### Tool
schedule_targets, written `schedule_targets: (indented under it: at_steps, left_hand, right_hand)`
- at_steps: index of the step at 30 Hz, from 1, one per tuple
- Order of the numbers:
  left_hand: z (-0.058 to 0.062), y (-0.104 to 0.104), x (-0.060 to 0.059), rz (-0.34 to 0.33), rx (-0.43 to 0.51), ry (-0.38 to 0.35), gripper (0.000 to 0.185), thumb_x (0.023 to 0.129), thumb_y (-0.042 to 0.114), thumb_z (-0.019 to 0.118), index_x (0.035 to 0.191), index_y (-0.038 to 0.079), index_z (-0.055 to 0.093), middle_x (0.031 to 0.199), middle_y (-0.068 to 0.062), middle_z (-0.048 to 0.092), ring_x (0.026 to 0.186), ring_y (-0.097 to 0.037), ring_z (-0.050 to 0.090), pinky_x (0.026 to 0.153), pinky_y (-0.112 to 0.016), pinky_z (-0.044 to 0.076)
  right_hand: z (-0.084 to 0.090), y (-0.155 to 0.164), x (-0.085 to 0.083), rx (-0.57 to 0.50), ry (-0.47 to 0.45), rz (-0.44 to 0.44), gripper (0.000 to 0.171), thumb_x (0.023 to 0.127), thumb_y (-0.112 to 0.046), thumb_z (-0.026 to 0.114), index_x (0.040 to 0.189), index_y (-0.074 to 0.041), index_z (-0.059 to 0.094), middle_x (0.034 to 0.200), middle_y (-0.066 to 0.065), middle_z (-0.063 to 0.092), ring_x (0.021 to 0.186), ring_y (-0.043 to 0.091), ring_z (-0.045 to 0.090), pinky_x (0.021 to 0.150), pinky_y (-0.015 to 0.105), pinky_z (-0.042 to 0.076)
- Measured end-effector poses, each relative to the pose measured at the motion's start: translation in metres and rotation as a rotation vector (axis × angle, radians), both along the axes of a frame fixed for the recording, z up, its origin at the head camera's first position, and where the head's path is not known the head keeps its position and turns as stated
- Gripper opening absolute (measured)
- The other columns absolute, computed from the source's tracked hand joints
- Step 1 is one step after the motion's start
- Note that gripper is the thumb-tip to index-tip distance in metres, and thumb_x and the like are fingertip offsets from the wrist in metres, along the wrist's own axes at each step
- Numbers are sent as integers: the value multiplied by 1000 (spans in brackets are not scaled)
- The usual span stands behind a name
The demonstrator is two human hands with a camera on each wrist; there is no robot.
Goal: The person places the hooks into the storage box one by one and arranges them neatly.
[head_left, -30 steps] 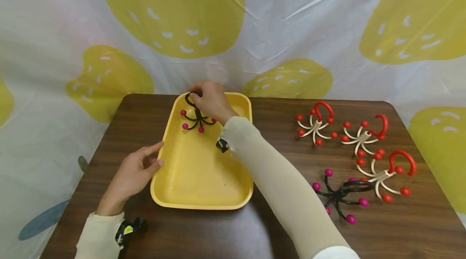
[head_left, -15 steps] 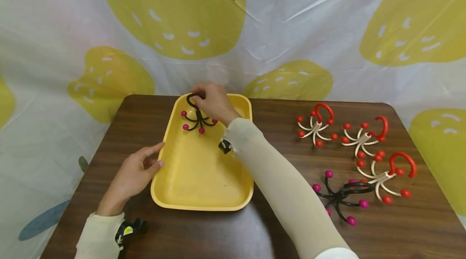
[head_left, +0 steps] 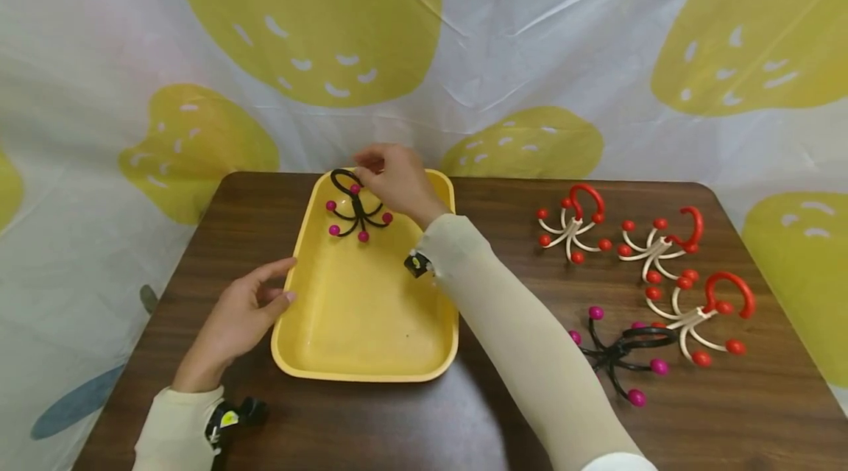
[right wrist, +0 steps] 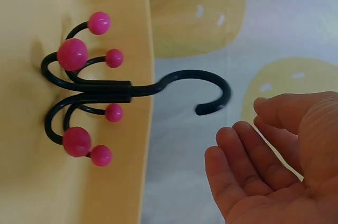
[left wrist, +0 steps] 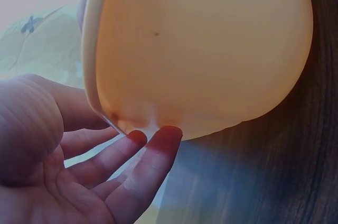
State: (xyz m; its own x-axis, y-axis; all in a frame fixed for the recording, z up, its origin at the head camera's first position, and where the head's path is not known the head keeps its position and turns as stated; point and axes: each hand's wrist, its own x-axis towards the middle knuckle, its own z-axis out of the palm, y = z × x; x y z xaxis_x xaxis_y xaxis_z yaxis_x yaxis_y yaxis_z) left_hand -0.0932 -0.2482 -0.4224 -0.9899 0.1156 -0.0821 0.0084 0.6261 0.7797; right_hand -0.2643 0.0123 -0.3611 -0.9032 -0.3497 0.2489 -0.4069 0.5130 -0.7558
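A black multi-arm hook with pink ball tips (head_left: 358, 210) stands inside the far left end of a yellow tray (head_left: 364, 375), its curved hook end up. Just right of that curve is my right hand (head_left: 397, 180); in the right wrist view a gap shows between the fingers (right wrist: 227, 139) and the black hook (right wrist: 105, 91). My left hand (head_left: 241, 313) touches the tray's left side with its fingertips. The left wrist view has those fingers (left wrist: 153, 166) against the tray wall (left wrist: 211, 92).
On the right of the brown table (head_left: 517, 294) lie three white hooks with red balls, one at the back (head_left: 573, 228), one in the middle (head_left: 659, 250) and one in front (head_left: 695, 316). Beside the front one is another black hook (head_left: 616, 353). A patterned cloth (head_left: 517, 37) hangs behind.
My right hand has let go of the black hook and moved slightly right. The hook has tilted a little to the left in the tray. My left hand stays put.
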Motion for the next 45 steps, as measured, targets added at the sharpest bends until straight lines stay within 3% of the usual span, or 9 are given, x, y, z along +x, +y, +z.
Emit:
schedule_targets:
  at_steps: [7, 13, 20, 27, 35, 45]
  left_hand:
    - [-4, -2, -3, -12, 37, -4, 55, 104, 9, 66, 157, 10, 50, 152, -22, 56, 121, -39, 68, 79, -25, 58]
    - [-8, 0, -10, -29, 138, -31, 55, 106, 9, 63, 158, 8, 46, 152, -24, 54, 119, -41, 68, 79, -30, 63]
    - [-11, -1, -16, -23, 163, -42, 51, 108, 15, 62, 156, 9, 49, 150, -24, 54, 119, -38, 67, 82, -29, 62]
    - [-14, -7, -19, -13, 226, -73, 51, 108, 14, 60, 157, 6, 47, 149, -27, 49, 107, -25, 67, 79, -31, 63]
    - [-15, -12, -21, -20, 260, -110, 51, 109, 16, 59, 158, 7, 44, 152, -27, 45, 110, -26, 67, 79, -36, 64]
    - [-16, -11, -23, -21, 246, -117, 52, 109, 18, 59, 158, 7, 44, 154, -27, 44, 111, -28, 66, 78, -36, 65]
  right_hand:
    - [16, 13, 10, -63, 28, -1, 26, 102, -14, 70, 126, -5, 75, 120, 10, 78, 107, 23, 75, 95, 30, 59]
    - [35, 32, 25, -141, 124, 4, 24, 101, -7, 69, 123, 0, 75, 119, 15, 78, 106, 25, 74, 95, 31, 60]
    - [50, 60, 59, -235, 214, -5, 23, 99, -4, 70, 121, 2, 76, 119, 16, 78, 106, 25, 75, 95, 31, 61]
    - [66, 85, 96, -283, 276, -17, 24, 98, -4, 72, 122, 0, 76, 122, 13, 76, 108, 24, 75, 95, 34, 62]
    - [77, 108, 124, -237, 327, -71, 24, 94, -5, 77, 119, -2, 78, 115, 9, 78, 104, 19, 76, 91, 31, 63]
    - [82, 143, 146, -217, 284, -113, 35, 90, -4, 82, 125, -7, 76, 114, 4, 79, 102, 10, 74, 90, 26, 61]
